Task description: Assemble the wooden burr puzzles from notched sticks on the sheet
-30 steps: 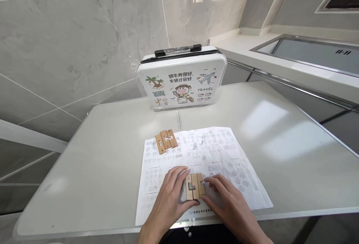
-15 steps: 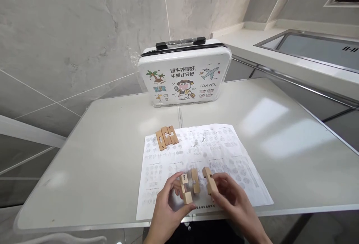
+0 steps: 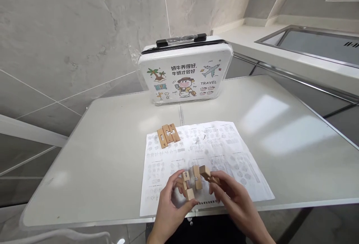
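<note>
My left hand is closed on a notched wooden block marked 3, pinching it between thumb and fingers at its two ends. Between my hands a second notched wooden block sits on the printed sheet, touched by neither hand. My right hand grips another notched wooden block, whose near end is partly hidden by the fingers. Farther back, several flat wooden pieces with cut-outs lie side by side at the sheet's far left corner.
A white cartoon-printed case in clear plastic stands at the back of the folding table. Behind it rises a grey tiled wall. A counter with a sink is at the right.
My right hand has turned its block, so the end now points left and toward me. My left hand still holds the block marked 3. The view has shifted slightly.
</note>
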`<act>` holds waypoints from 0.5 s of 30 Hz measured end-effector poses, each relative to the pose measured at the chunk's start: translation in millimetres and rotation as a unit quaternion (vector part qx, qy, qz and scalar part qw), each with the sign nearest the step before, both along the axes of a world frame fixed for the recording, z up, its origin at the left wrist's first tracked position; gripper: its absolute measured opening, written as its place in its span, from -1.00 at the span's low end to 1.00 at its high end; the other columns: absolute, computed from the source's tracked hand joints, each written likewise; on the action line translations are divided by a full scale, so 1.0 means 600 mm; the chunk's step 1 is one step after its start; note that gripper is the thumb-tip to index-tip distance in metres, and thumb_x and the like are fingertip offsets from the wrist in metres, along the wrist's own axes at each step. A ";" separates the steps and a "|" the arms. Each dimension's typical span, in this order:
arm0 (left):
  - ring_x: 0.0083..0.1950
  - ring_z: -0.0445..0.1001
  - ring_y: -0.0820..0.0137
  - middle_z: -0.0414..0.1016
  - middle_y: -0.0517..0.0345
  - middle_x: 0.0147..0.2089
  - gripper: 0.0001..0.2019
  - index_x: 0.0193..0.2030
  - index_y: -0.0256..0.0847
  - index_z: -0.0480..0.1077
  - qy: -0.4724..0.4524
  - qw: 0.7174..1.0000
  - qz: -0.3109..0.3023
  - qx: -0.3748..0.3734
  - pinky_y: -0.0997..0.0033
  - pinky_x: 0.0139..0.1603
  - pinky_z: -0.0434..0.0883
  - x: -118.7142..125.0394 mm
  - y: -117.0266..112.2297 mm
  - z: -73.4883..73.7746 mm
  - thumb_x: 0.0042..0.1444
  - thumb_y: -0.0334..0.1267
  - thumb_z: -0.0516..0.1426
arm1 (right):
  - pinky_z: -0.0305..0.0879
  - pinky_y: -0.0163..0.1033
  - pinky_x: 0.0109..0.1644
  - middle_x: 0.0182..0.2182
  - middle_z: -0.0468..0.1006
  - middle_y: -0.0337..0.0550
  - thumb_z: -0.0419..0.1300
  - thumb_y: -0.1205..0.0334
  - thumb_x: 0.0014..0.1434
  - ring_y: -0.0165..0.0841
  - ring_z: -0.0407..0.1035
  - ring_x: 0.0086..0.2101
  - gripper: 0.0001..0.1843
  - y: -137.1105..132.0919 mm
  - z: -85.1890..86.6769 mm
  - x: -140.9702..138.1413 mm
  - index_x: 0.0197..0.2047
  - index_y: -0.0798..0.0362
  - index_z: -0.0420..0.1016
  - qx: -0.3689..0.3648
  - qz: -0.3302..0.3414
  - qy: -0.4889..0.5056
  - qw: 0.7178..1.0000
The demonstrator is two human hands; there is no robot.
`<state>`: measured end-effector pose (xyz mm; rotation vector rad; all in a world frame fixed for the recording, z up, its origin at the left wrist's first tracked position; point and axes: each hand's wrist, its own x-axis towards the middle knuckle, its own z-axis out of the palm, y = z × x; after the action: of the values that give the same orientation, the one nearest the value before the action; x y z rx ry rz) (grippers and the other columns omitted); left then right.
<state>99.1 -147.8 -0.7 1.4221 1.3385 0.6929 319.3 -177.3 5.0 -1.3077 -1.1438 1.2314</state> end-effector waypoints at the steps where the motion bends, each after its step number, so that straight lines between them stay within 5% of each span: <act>1: -0.09 0.55 0.22 0.51 0.21 -0.22 -0.26 0.39 0.01 0.32 0.000 1.000 0.001 0.002 0.14 0.18 0.44 0.000 0.000 0.000 0.10 0.02 0.43 | 0.53 -0.19 -0.21 -0.22 0.66 -0.09 0.21 0.02 0.45 -0.24 0.53 -0.31 -0.74 -0.001 0.000 -0.001 0.10 -0.10 0.57 0.034 -0.011 -0.063 0.997; 6: -0.07 0.57 0.20 0.56 0.17 -0.19 -0.26 0.38 0.00 0.35 0.005 1.000 0.007 0.007 0.14 0.15 0.46 0.000 0.000 0.000 0.09 0.02 0.43 | 0.63 -0.20 -0.24 -0.09 0.75 -0.10 0.25 0.17 0.45 -0.24 0.65 -0.31 -0.80 -0.003 0.001 -0.010 0.11 -0.14 0.56 0.149 -0.059 -0.238 0.958; 10: -0.04 0.59 0.17 0.58 0.15 -0.19 -0.26 0.38 -0.02 0.36 0.003 1.000 0.013 0.016 0.13 0.15 0.47 0.001 0.001 -0.001 0.08 0.01 0.44 | 0.66 -0.13 -0.01 0.00 0.73 -0.07 0.24 0.37 0.43 -0.17 0.67 -0.05 -0.76 -0.005 0.001 -0.010 0.08 -0.11 0.58 0.236 -0.063 -0.247 0.938; 15: -0.04 0.60 0.17 0.60 0.15 -0.18 -0.27 0.37 -0.01 0.36 -0.002 1.000 0.006 0.017 0.09 0.19 0.48 0.002 0.002 -0.001 0.07 -0.02 0.44 | 0.67 -0.13 -0.06 -0.07 0.74 -0.08 0.28 0.43 0.38 -0.17 0.69 -0.11 -0.70 -0.008 0.005 -0.012 0.06 -0.13 0.62 0.250 -0.085 -0.194 0.945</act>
<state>100.5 -146.7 -1.0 1.4400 1.3386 0.7300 312.4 -181.9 7.8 -1.2436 -1.4677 0.5090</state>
